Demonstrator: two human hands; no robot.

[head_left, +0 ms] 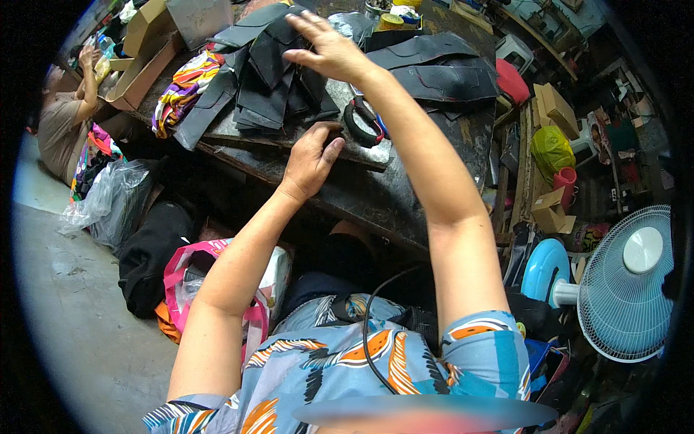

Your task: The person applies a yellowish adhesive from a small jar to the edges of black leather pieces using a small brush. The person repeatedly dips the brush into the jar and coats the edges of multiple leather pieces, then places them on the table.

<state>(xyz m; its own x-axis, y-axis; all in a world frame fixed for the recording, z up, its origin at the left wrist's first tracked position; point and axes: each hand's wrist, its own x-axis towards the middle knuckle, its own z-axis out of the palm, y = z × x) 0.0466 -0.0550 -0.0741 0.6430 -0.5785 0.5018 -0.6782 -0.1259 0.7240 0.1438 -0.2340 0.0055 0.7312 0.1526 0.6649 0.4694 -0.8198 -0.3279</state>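
Dark, flat cut pieces (264,76), which look like leather or sheet material, lie in an overlapping heap on the worktable (347,192). Over the heap's far right side reaches my right hand (329,52), fingers stretched out and thumb apart; whether it touches a piece is unclear. At the table's near edge my left hand (309,160) is closed, thumb against curled fingers. Something dark shows at its fingertips, too small to name. Just right of that hand lie black-handled scissors (359,124) with red on the loop, blades hidden.
More black shaped pieces (444,79) are stacked at the table's right. A patterned cloth (184,87) and a cardboard box (144,69) sit at the left. A fan (625,282) stands to my right, bags (112,202) to my left. Another person (61,126) sits far left.
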